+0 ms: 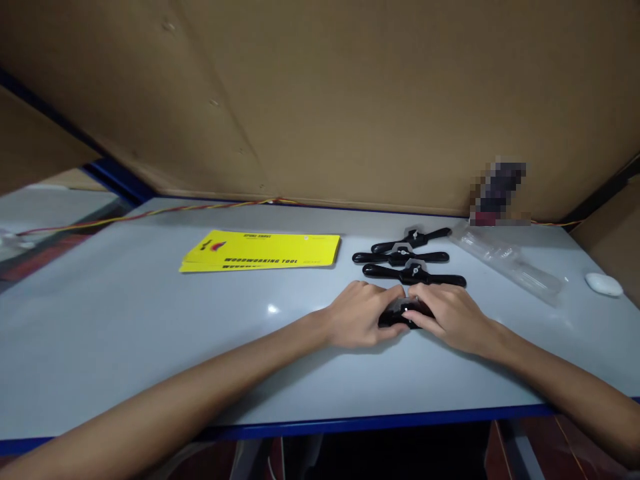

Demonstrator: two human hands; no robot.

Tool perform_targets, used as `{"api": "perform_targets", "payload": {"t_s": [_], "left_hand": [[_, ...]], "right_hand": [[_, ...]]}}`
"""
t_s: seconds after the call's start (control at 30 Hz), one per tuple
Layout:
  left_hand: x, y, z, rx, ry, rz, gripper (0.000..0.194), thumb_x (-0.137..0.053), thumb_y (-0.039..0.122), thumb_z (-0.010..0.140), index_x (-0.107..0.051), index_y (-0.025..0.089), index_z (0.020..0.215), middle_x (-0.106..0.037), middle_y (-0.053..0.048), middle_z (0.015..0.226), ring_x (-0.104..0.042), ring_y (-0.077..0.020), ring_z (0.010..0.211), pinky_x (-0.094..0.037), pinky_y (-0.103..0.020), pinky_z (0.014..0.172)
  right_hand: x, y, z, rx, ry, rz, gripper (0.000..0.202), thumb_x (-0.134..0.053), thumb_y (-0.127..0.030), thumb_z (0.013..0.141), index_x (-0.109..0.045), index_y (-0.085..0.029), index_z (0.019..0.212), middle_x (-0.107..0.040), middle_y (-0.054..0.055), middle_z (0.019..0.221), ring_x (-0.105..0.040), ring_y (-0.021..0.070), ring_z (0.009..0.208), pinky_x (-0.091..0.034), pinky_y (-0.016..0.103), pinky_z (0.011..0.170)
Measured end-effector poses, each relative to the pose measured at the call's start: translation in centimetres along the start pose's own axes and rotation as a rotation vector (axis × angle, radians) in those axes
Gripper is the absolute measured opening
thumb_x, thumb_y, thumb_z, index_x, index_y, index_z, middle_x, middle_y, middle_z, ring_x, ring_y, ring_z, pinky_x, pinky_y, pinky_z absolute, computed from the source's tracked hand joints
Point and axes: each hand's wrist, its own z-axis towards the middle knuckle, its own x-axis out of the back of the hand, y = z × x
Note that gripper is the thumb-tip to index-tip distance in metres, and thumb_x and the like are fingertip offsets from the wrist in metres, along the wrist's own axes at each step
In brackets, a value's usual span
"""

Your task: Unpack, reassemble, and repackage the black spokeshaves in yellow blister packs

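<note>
Both my hands grip one black spokeshave [403, 313] low over the table, near its front edge. My left hand [363, 313] is closed round its left side, and my right hand [453, 317] holds the right side, with the thumb near the middle. Fingers hide both handles; only the dark centre with a greyish part shows. Just beyond my hands lie three more black spokeshaves, a near one [415, 272], a middle one [401, 256] and a far one [413, 239], roughly in a row.
Yellow printed cards [260, 251] lie stacked at the back left of the grey table [150, 333]. Clear plastic packaging [515, 263] and a white rounded object [604, 285] are on the right. A cardboard wall [350, 100] closes the back, with a twisted wire [210, 208] along it.
</note>
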Motion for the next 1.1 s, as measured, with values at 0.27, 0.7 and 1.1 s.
{"api": "perform_targets", "payload": {"t_s": [0.27,0.7,1.1], "left_hand": [[0.0,-0.6,-0.2,-0.098,0.053,-0.014,0.024,-0.047,0.043,0.096,-0.056,0.021,0.095,-0.061,-0.001,0.075,-0.057,-0.0195,0.066,-0.040,-0.032,0.060],[0.1,-0.5,0.1,-0.161,0.006,0.108,0.026,-0.044,0.036,0.095,-0.055,0.018,0.109,-0.068,-0.007,0.085,-0.063,-0.0238,0.071,-0.049,-0.036,0.064],[0.0,-0.6,0.2,-0.169,0.026,0.146,0.029,-0.034,0.036,0.101,-0.054,0.017,0.111,-0.068,-0.008,0.085,-0.063,-0.0242,0.071,-0.049,-0.038,0.065]], "right_hand": [[0.1,-0.2,-0.3,0.075,-0.012,0.029,0.010,-0.052,-0.031,0.101,-0.056,-0.021,0.100,-0.069,0.003,0.085,-0.063,0.0180,0.071,-0.045,0.032,0.066],[0.8,-1.1,1.0,-0.238,-0.140,0.167,0.018,-0.059,-0.033,0.090,-0.043,-0.026,0.091,-0.057,-0.004,0.074,-0.050,0.0150,0.062,-0.035,0.030,0.060],[0.6,0.1,0.7,-0.064,-0.124,0.115,0.011,-0.049,-0.033,0.103,-0.052,-0.023,0.106,-0.073,0.006,0.093,-0.069,0.0207,0.079,-0.047,0.032,0.067]]}}
